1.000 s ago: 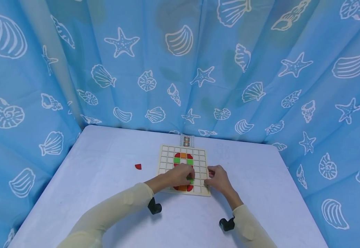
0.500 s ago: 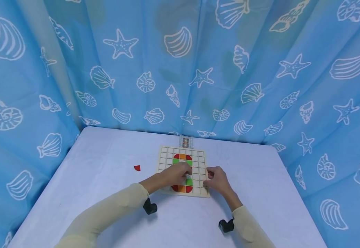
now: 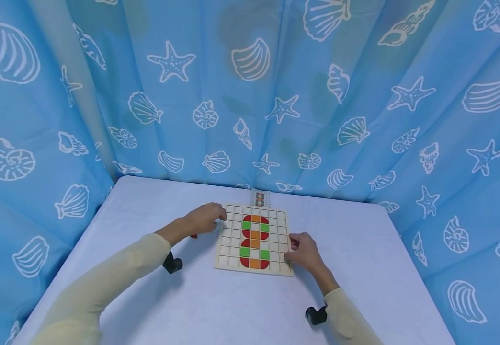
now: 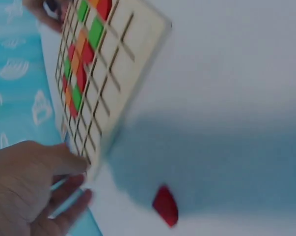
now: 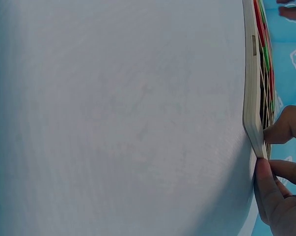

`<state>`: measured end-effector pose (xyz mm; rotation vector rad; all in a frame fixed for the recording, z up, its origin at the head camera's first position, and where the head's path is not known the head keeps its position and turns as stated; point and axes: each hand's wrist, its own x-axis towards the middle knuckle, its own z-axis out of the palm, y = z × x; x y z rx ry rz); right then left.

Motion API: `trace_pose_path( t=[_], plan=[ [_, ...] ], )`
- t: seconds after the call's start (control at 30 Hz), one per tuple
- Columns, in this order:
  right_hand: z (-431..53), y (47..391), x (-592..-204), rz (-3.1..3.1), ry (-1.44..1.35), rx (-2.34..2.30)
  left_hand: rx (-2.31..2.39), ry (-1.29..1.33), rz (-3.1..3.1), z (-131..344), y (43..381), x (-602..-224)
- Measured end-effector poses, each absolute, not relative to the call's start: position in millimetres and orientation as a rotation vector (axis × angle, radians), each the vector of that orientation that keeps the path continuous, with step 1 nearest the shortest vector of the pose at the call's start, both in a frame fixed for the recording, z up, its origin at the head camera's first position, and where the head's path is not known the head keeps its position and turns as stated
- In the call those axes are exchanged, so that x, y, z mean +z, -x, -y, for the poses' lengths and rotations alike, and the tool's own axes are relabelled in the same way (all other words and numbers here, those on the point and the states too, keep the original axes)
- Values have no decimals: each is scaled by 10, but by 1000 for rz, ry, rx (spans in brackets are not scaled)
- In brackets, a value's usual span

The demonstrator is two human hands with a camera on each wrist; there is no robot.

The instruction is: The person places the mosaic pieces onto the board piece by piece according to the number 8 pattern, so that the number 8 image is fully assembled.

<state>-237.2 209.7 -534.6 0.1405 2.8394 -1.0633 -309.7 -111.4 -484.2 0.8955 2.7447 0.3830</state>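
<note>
A pale wooden grid board [image 3: 277, 239] lies on the table, with red, orange and green tiles [image 3: 255, 235] set in a figure-eight-like pattern in its middle columns. My left hand [image 3: 204, 218] hovers at the board's left edge, fingers loosely bent and nothing between them. Below it a loose red quarter-round tile [image 4: 166, 205] rests on the tablecloth; the hand covers most of it in the head view. At the opposite side, my right hand [image 3: 305, 250] holds the board's right edge, thumb and fingers bent against it.
Behind the board lies a small pattern card [image 3: 260, 198] with a matching coloured design. White cloth covers the table [image 3: 215, 306]. A blue shell-print curtain [image 3: 250, 105] hangs around the table's back and sides.
My left hand has moved from over the middle of the board to the left, past its edge, uncovering the tiles. The right hand stays at the board's right edge.
</note>
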Motion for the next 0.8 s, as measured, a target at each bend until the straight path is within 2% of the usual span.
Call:
trace_pose_path(
  t=[0.37,0.8],
  plan=[
    [-2075,2363,-5330,-2862,-109,-1039,178,-805,-2532,1540,3162,-4801],
    [-2083,2361,-5336,-2867,-101,-1042,240,-823,-2510,1595,3150,-4870]
  ],
)
